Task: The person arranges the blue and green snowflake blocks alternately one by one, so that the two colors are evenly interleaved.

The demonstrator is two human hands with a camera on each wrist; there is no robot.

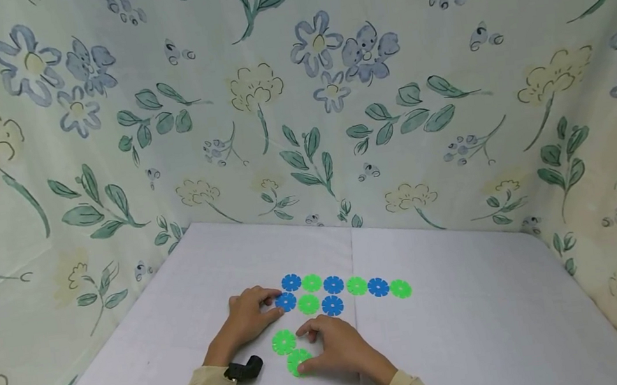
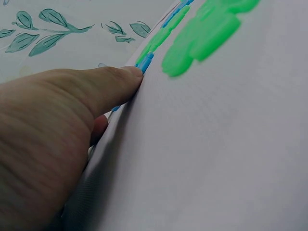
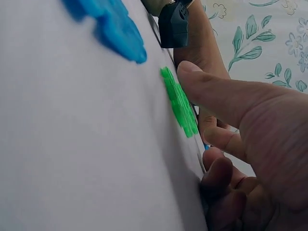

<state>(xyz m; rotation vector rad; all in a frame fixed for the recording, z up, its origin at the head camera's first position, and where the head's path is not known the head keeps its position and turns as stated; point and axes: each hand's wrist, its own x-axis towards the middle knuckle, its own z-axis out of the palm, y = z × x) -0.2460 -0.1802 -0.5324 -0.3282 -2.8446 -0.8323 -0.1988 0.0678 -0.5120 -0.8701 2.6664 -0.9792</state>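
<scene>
Blue disc (image 1: 285, 302) sits pinched at the left hand's (image 1: 248, 314) three o'clock; the right hand (image 1: 340, 344), fingers spread, has its thumb at a green disc (image 1: 296, 361) near nine o'clock. Best nudge blue gently, kept flat.

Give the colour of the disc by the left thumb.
Blue disc; the head view shows it best.
</scene>
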